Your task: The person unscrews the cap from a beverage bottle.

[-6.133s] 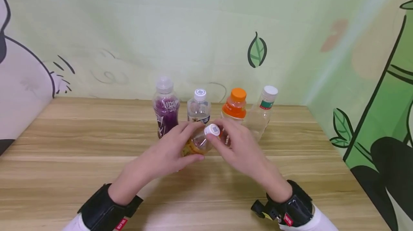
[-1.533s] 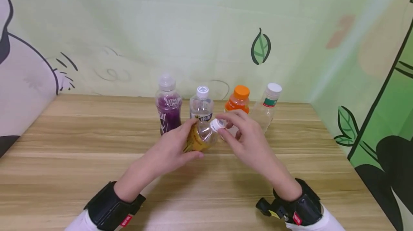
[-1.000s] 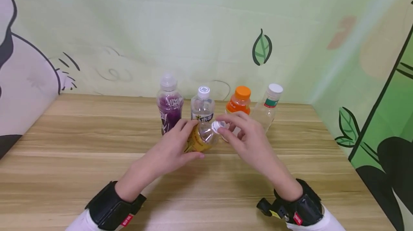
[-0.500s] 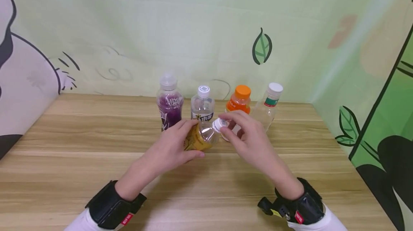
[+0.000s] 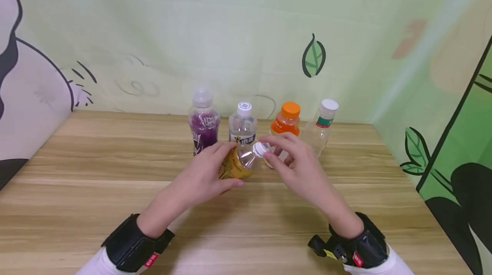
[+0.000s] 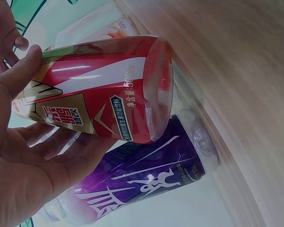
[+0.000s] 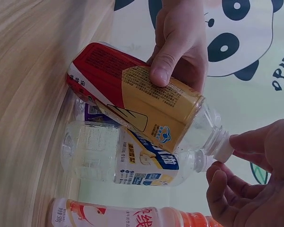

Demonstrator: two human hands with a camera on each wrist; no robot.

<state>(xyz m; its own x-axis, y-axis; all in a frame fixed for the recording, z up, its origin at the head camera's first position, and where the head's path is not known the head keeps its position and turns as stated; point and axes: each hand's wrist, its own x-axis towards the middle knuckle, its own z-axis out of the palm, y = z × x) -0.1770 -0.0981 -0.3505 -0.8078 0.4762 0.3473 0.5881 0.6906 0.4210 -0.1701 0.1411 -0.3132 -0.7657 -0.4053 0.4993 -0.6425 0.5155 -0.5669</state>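
Observation:
A plastic drink bottle (image 5: 235,165) with a red and gold label leans to the right in the head view. My left hand (image 5: 203,176) grips it round the label, thumb on the near side. At the neck's end sits a white cap (image 7: 223,147), which the thumb and fingertips of my right hand (image 5: 297,164) pinch. The left wrist view shows the bottle's clear base raised off the table, the red label facing out. Part of the gold label is covered by my left fingers in the head view.
Behind the hands, a row of bottles stands on the wood-grain table (image 5: 96,206): a purple bottle (image 5: 204,127), a clear bottle with a white cap (image 5: 243,127), an orange-capped bottle (image 5: 288,121) and a clear one with a green band (image 5: 317,134). A printed cloth backdrop (image 5: 173,44) rises behind.
Since the earliest frame the held bottle has tipped further right, with its cap facing my right hand. Over the last second my right fingers shift slightly on the cap; the left grip stays put.

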